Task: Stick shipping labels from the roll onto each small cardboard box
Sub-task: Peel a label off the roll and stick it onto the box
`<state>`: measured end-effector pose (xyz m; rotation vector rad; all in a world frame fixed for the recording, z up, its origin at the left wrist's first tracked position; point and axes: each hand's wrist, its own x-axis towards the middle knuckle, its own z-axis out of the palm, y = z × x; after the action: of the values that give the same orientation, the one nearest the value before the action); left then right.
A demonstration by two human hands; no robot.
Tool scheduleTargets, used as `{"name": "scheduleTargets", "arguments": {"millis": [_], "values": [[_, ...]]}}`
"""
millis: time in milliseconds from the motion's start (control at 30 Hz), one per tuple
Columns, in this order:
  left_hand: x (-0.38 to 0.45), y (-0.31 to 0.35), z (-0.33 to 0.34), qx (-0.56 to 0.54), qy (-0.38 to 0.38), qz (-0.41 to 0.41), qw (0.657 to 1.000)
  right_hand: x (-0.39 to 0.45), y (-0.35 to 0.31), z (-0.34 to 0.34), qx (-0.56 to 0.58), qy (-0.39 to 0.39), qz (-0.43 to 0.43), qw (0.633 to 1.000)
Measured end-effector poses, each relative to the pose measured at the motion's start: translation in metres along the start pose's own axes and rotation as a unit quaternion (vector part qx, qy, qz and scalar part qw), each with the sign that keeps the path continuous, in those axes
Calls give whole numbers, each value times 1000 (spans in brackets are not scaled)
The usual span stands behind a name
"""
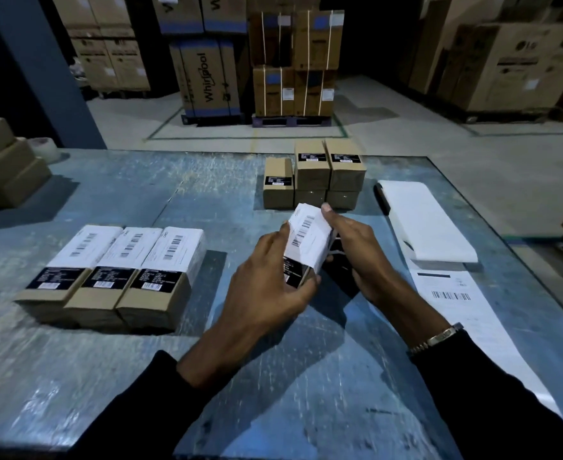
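One small box (306, 247) is held above the surface (207, 200) between both hands, long axis from 7 to 1 o'clock. Left hand (266, 287) grips its near end; right hand (356, 250) grips the far side. Labelled row (124, 270) at 9 o'clock, nearer the left hand.

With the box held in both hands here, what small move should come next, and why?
Probably set the held box beside the three labelled boxes. Both the left hand and right hand grip it, and its white label already looks wrapped on.
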<state>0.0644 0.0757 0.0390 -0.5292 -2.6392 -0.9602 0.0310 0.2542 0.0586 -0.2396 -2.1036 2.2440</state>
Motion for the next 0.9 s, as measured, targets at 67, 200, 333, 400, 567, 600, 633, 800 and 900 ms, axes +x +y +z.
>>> {"name": "scheduleTargets", "arguments": {"millis": [67, 200, 333, 400, 567, 600, 633, 800, 900], "values": [[-4, 1, -7, -8, 36, -1, 999, -4, -3, 5, 45, -45, 7, 998], [-13, 2, -43, 16, 80, 11, 997, -13, -3, 12, 94, -68, -14, 993], [-24, -12, -96, 29, 89, -41, 995, -20, 7, 22, -94, -99, -107, 985], [-28, -26, -123, 57, 95, -68, 992, -24, 16, 28, -195, -119, -162, 960], [-34, -77, -186, 89, 103, -150, 979, -27, 33, 49, -277, -167, -166, 932], [-34, -88, -198, 96, 105, -169, 975, -26, 35, 51, -280, -165, -163, 931], [-32, -100, -208, 103, 105, -188, 971, -25, 38, 52, -285, -159, -163, 931], [-26, -140, -232, 112, 93, -250, 957, -24, 46, 46, -292, -125, -159, 935], [-17, -148, -238, 126, 64, -264, 954, -24, 46, 44, -296, -125, -159, 934]]}}
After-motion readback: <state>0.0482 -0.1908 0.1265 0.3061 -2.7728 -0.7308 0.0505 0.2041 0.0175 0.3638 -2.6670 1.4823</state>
